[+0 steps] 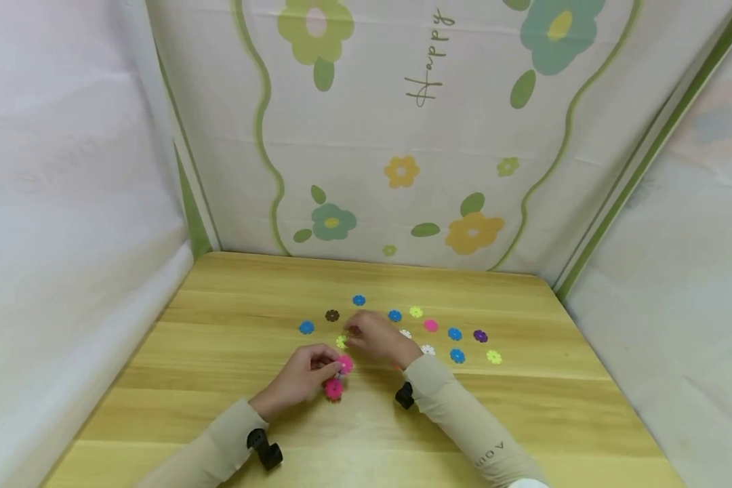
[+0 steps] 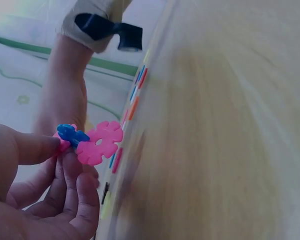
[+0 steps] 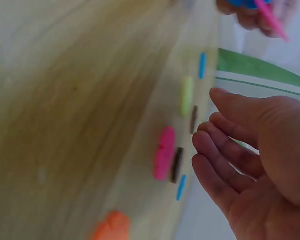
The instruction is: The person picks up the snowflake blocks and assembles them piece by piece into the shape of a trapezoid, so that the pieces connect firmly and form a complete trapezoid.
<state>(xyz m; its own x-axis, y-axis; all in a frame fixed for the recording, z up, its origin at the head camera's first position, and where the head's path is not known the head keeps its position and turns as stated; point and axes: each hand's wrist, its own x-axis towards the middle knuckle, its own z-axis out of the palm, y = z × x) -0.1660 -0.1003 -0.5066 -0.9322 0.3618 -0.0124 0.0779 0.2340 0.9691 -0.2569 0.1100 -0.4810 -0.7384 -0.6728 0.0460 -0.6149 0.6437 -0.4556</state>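
My left hand [image 1: 301, 376] pinches a small assembly of flower-shaped plastic discs between thumb and fingers. In the left wrist view a pink flower disc [image 2: 101, 142] and a blue flower disc [image 2: 72, 134] are joined, with more pink showing behind the thumb. My right hand [image 1: 375, 335] reaches over the loose discs, its fingers slightly bent and nothing between them in the right wrist view. Beneath its fingertips lies a brown disc [image 1: 355, 332], partly covered. Just left of those fingertips is a yellow-green disc [image 1: 341, 341].
Several loose discs lie flat across the wooden table [image 1: 219, 352], among them a dark brown disc [image 1: 332, 316], a blue disc [image 1: 306, 328] and a purple disc [image 1: 480, 336]. A white disc [image 1: 428, 350] is near the right wrist. Printed fabric [image 1: 354, 135] stands behind the table.
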